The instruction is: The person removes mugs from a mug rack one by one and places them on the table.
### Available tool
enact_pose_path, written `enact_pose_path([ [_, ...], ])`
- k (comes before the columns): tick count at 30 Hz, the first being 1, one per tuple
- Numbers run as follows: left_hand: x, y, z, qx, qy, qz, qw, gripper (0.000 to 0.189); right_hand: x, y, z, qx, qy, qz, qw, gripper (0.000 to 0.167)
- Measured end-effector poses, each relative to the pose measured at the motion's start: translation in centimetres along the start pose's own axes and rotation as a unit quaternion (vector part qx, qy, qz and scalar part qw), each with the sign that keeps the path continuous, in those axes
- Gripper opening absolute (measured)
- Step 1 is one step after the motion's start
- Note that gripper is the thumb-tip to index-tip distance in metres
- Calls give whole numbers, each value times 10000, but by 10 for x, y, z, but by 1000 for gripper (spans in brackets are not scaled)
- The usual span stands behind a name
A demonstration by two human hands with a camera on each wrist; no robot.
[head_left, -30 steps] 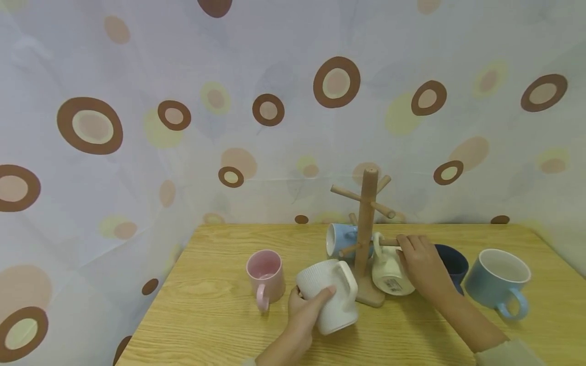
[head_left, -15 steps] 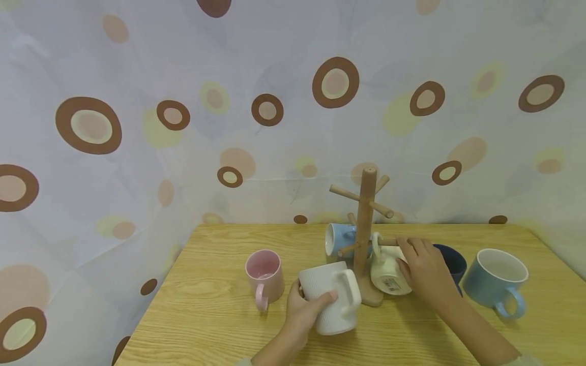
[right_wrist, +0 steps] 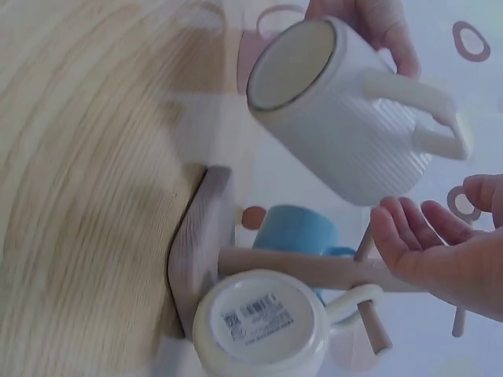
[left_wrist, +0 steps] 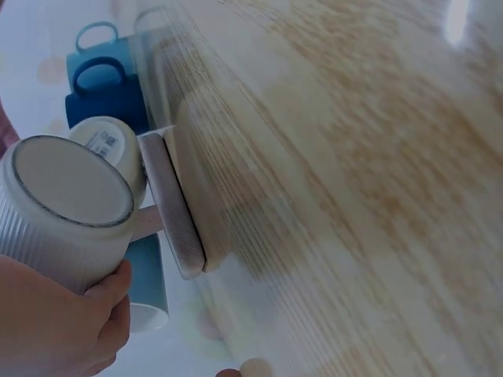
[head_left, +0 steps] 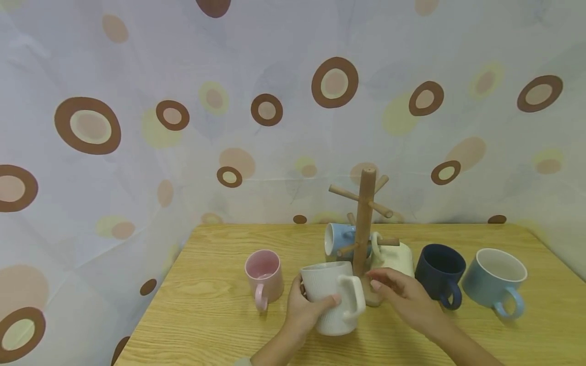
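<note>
Spreading behind everything, a patterned cloth [head_left: 284, 46] backed the wooden counter [head_left: 206, 325], which filled the bottom of the frame. Right of centre rose the wooden stand [head_left: 364, 223], its wide base presumably there to steady the load. At lower centre, the left hand [head_left: 304, 311] was clamped round the body of the white mug [head_left: 326, 284], holding it aloft in front of the stand, probably to leave its handle free. The right hand [head_left: 407, 301] was just beside, thumb and fingers apart, gripping nothing; whether it touched the mug could not be told. At right, the light blue mug [head_left: 490, 279] and the navy mug [head_left: 428, 284] sat upright; the pink mug [head_left: 270, 285] did likewise, left of centre. The cream mug [head_left: 400, 258] and the smaller-looking blue mug [head_left: 341, 241] lay sideways at the stand's lower level, the cream one's handle [head_left: 375, 247] looped on a peg [head_left: 390, 242], which seemed to bear it.
</note>
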State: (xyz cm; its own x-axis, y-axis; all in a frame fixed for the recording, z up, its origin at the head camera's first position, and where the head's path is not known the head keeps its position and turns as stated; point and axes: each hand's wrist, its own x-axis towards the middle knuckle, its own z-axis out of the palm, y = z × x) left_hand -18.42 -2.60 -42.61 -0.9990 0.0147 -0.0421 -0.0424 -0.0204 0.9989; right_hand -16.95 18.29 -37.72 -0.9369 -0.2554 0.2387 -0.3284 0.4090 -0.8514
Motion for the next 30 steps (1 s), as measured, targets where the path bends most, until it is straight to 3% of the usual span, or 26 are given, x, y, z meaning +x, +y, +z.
enact_pose_path([
  [4,0,-1,-1,13,-40,74,10000,85,-1,-1,3,1161,-789,200,9899,38],
  [7,0,-2,-1,30,-48,173,9998,86,0,0,5,1918,-1272,250,9728,40],
  [9,0,-3,-1,51,-39,247,9997,86,0,1,6,2462,-1551,284,9563,37],
  [14,-1,-2,1,24,-51,458,9989,87,2,5,8,3749,-2017,535,9033,33],
  [17,0,-1,3,9,-49,562,9984,86,3,5,8,4109,-2028,768,8855,32],
  [19,0,-1,5,20,-35,596,9982,85,2,4,8,4144,-1971,953,8834,30],
  [22,1,0,6,120,-67,685,9976,85,2,0,9,4017,-1781,1371,8878,27],
  [26,1,1,7,320,-248,832,9957,87,0,-6,11,3763,-1434,1988,8935,26],
  [30,-1,3,8,477,-453,956,9932,88,-4,-11,12,3584,-1046,2339,8977,27],
])
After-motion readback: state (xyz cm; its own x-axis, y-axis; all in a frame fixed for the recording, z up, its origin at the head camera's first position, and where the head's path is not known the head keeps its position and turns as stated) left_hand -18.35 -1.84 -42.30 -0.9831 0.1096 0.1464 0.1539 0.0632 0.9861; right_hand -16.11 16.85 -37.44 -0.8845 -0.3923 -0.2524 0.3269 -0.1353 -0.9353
